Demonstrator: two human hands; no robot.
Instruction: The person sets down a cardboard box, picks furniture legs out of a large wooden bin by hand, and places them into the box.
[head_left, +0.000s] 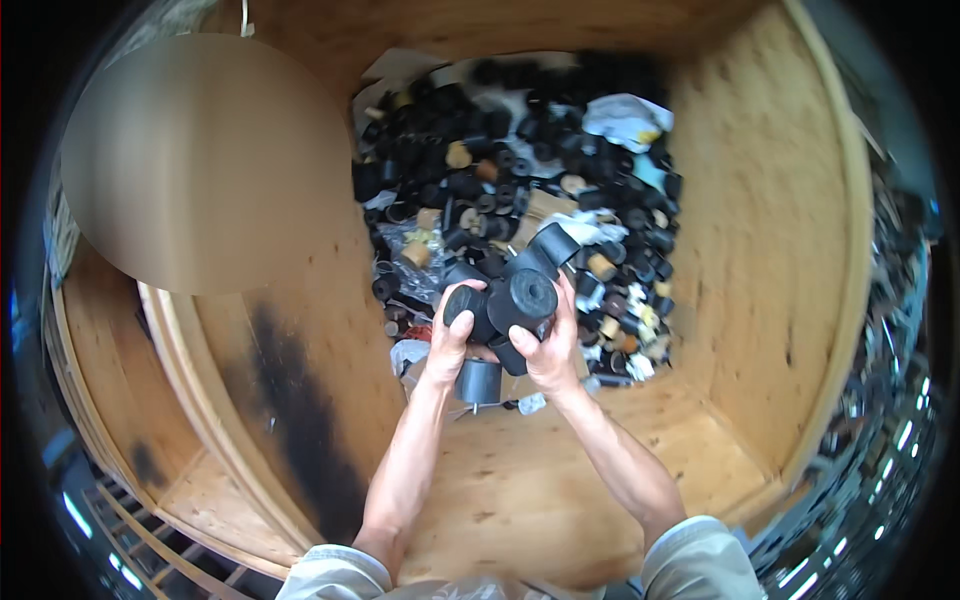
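Both forearms reach down into a deep wooden crate. My left hand (pixel 451 338) and my right hand (pixel 553 348) are closed from either side around a bunch of black rubber cylinders (pixel 532 294), with the thumbs on the near side. One cylinder turns its round end with a small centre hole upward. Another cylinder (pixel 479 380), low in the bunch, has a thin metal stud poking down. A further cylinder (pixel 554 245) leans out at the upper right, also with a stud. The fingers' undersides are hidden behind the bunch.
Below lies a heap of black cylinders (pixel 480 185), mixed with tan pieces (pixel 415 252), clear plastic film (pixel 400 240) and a white bag (pixel 627 120). Plywood walls (pixel 765 220) surround it; the left one has a dark smear (pixel 295 400). A large blurred round patch covers the upper left.
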